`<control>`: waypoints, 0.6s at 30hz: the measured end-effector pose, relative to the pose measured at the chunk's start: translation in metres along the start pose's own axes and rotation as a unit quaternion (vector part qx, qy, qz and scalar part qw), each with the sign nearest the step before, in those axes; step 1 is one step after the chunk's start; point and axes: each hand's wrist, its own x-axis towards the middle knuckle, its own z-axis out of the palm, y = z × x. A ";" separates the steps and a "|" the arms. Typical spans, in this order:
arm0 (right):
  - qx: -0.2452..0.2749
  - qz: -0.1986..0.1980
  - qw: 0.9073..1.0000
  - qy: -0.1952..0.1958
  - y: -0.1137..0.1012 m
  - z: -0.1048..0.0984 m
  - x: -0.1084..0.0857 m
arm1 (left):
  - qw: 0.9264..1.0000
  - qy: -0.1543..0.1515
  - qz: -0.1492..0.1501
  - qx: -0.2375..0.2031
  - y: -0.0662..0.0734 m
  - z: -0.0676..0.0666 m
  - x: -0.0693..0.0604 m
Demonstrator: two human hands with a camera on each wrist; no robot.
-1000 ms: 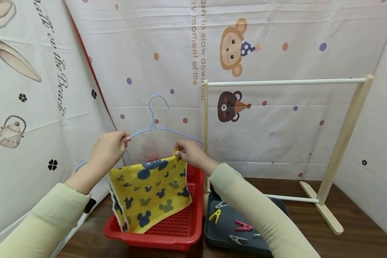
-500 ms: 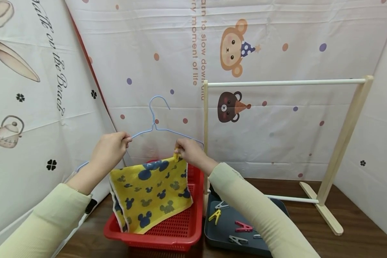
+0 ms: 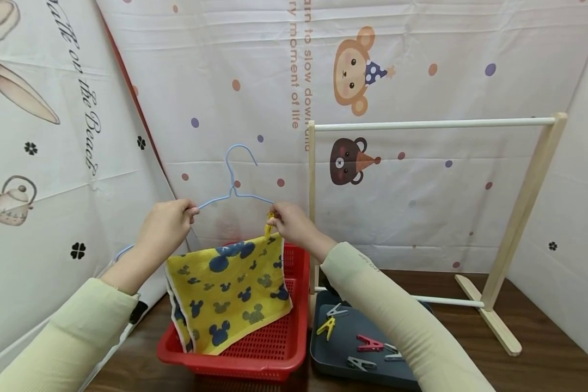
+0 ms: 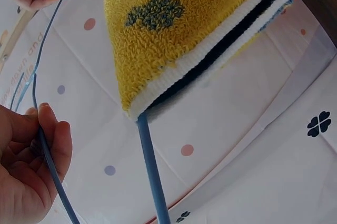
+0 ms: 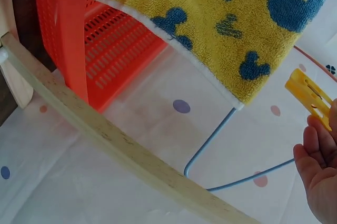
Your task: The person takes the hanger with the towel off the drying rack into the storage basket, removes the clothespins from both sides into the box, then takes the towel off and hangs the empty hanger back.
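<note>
My left hand [image 3: 169, 223] grips the left arm of a blue wire clothes hanger [image 3: 232, 188], hook upward. Over the hanger's lower bar hangs a folded yellow towel [image 3: 235, 294] with blue mouse-head prints. A yellow clothespin [image 3: 269, 226] is pinched between the thumb and fingers of my right hand [image 3: 296, 226], just above the towel's top right edge. In the right wrist view the clothespin [image 5: 310, 95] appears apart from the towel [image 5: 226, 29]. The left wrist view has my left fingers curled round the wire [image 4: 50, 163].
A red plastic basket [image 3: 300, 326] stands under the towel. Right of it, a dark grey tray [image 3: 330, 356] carries several clothespins, including a pink one [image 3: 369, 343]. A wooden drying rack [image 3: 519, 218] with white bars stands behind the tray. Printed cloth covers the walls.
My right hand has risen slightly, lifting the yellow clothespin from the towel's top edge. It now covers the hanger's right shoulder. The left hand, hanger and towel stay nearly still.
</note>
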 end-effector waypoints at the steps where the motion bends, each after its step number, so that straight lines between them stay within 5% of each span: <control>1: 0.000 -0.001 1.000 -0.002 0.000 -0.001 0.000 | 1.000 0.000 -0.001 0.000 0.000 0.000 0.000; 18: 0.020 0.007 0.999 -0.032 -0.012 -0.007 -0.005 | 1.000 -0.003 -0.001 -0.003 0.001 -0.002 -0.001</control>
